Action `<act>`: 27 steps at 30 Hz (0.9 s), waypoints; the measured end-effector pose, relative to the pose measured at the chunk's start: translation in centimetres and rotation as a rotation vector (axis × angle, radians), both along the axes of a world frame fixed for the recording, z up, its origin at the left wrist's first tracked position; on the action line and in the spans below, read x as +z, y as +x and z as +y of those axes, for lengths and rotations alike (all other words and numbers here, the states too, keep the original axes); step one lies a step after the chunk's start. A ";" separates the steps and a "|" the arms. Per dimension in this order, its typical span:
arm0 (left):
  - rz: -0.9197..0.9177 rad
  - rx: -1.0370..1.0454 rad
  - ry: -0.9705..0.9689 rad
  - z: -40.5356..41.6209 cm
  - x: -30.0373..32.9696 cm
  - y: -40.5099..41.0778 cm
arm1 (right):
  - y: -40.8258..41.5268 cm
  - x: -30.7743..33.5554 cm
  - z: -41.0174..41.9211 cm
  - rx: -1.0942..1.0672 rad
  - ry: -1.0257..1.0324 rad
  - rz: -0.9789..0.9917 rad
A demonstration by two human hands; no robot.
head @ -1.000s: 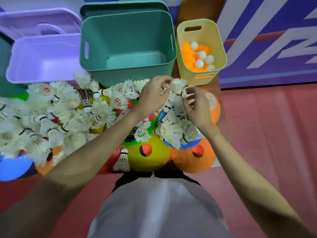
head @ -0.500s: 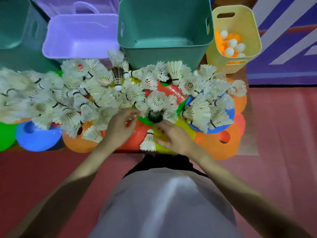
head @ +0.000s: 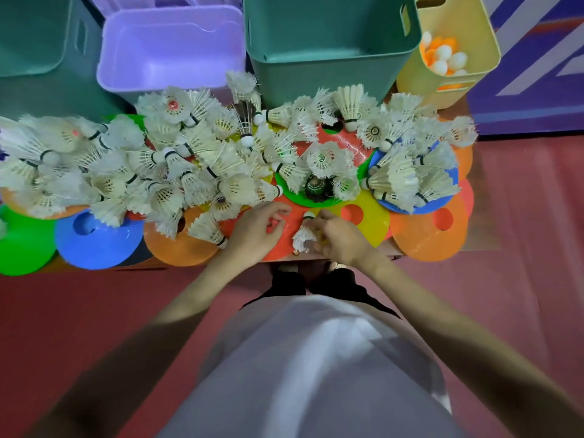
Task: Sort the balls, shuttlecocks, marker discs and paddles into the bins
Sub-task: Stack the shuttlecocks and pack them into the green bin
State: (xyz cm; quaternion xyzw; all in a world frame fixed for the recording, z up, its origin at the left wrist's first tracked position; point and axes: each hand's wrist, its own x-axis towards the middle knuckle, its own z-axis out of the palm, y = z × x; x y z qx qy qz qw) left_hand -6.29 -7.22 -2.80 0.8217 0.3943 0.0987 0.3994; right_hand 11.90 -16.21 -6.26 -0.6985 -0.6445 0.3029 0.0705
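A single white feathered shuttlecock [head: 304,237] lies at the near edge of the table, its cork tip pointing away from the person, on a red-orange plastic marker disc [head: 284,238]. The right hand [head: 339,237] curls against its right side with fingertips at the cork, apparently pinching it, though motion blur leaves the grip uncertain. The left hand [head: 256,232] hovers just beside it on the left, fingers loosely bent and holding nothing.

Beyond the hands, a dense heap of white feathered shuttlecocks [head: 196,159] covers the table from the left edge to the right, too many and too tangled to count; one dark-feathered shuttlecock [head: 317,186] stands out on a green disc [head: 292,192]. Flat round marker discs poke out from beneath the heap along the near edge: a green one [head: 22,245], a blue one [head: 98,241], an orange one [head: 177,248], a yellow one [head: 369,222] and another orange one [head: 426,235], with a second blue disc [head: 439,203] under shuttlecocks at right.

Four plastic bins stand behind the table: a dark teal bin [head: 38,36] at left, a lilac bin [head: 170,49], a green-teal bin [head: 328,49], and a yellow bin [head: 474,45] holding white and orange table-tennis balls [head: 445,56], at least six visible.
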 end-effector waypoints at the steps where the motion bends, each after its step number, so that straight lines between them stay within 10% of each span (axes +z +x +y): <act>1: -0.012 0.000 -0.007 0.1 0.1 0.1 | 0.0 0.2 0.0 -0.050 0.053 0.027; 10: -0.054 -0.043 -0.258 1.5 1.7 1.0 | -0.2 4.5 1.3 -0.645 0.358 0.426; 16: -0.174 0.031 -0.033 1.3 1.6 2.1 | 0.1 6.4 2.1 -0.634 0.361 0.681; 27: -0.204 0.205 -0.010 2.0 1.9 2.2 | 6.8 3.2 8.0 -0.463 0.235 -0.085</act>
